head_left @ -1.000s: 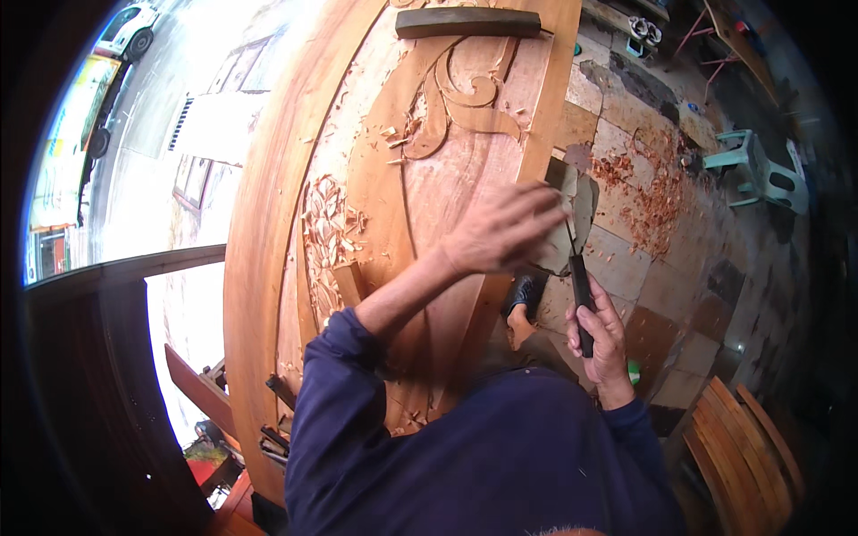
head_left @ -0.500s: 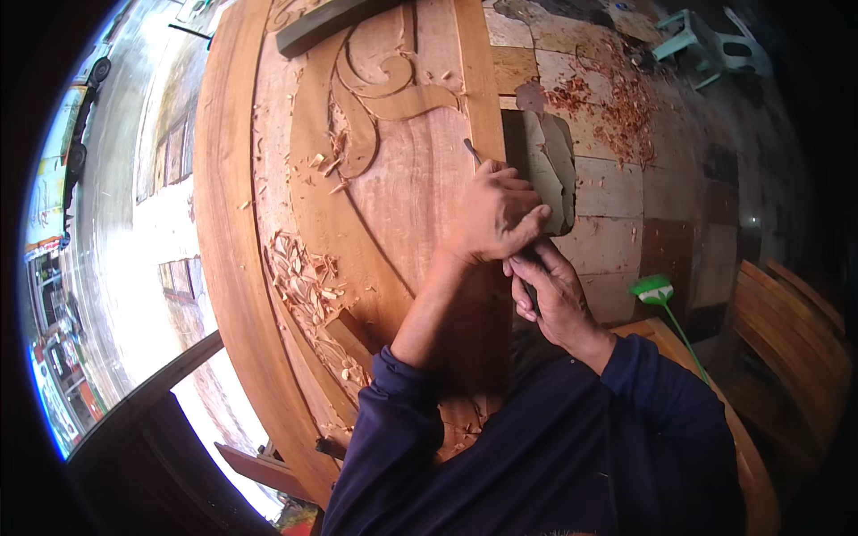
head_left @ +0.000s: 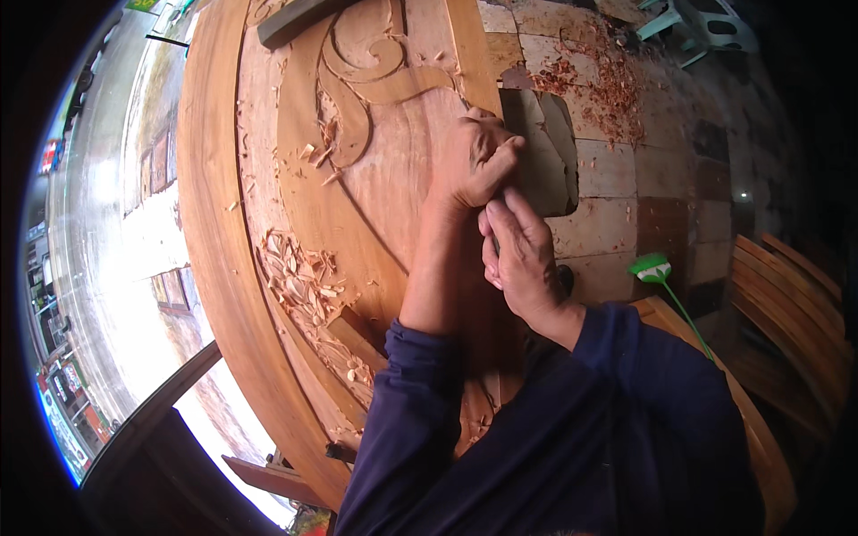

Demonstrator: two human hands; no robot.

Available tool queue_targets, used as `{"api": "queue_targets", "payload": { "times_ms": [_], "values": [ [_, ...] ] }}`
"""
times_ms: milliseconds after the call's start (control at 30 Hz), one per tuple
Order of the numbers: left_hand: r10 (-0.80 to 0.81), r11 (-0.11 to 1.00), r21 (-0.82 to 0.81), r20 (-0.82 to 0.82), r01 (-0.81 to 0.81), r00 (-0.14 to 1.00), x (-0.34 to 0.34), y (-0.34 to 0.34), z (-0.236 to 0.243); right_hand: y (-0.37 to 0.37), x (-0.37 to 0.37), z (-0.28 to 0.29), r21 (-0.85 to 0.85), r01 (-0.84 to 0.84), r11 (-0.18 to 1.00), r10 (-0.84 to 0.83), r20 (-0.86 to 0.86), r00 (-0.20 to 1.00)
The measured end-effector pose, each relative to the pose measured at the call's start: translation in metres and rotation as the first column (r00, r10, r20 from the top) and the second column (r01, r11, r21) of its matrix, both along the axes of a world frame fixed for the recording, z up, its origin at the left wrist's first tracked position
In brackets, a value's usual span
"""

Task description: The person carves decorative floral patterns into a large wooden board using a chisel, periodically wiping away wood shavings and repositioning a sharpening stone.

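A carved wooden panel (head_left: 214,161) lies beneath my hands, with raised scrollwork (head_left: 357,71) and a pile of pale shavings (head_left: 290,268). My left hand (head_left: 483,156) is curled over the front of a chisel at the panel's right edge; the blade is hidden under it. Just behind it, my right hand (head_left: 518,268) wraps the chisel's dark handle, which is mostly covered by fingers. A long dark block (head_left: 295,22) lies across the panel's top.
Right of the panel are a grey flat slab (head_left: 545,152), red shavings (head_left: 608,98) on tiles, a plastic chair (head_left: 715,36), a green brush (head_left: 651,266) and stacked boards (head_left: 786,313). A bright paved street (head_left: 98,250) lies at left.
My hands have come together on the chisel, which my right hand held alone a second ago. Over the last half second both have moved up in the view; the view has also shifted.
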State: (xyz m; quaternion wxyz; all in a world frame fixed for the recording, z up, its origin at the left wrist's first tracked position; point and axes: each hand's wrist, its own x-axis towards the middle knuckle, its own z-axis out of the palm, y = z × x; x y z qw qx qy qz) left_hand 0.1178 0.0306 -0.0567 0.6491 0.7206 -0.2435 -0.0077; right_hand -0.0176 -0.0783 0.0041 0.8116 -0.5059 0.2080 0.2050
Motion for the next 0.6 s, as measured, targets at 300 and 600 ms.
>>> {"api": "queue_targets", "payload": {
  "times_ms": [300,600],
  "values": [
    [0.045,0.998,-0.047,0.035,-0.043,0.998,0.001,-0.003,0.001,0.012,0.001,-0.009,-0.19,0.086,0.978,-0.049,0.194,0.98],
    [0.258,0.952,0.09,0.271,-0.292,0.927,-0.019,-0.022,0.04,-0.088,-0.037,0.043,-0.344,-0.027,0.939,0.089,0.164,0.982]
  ]
}}
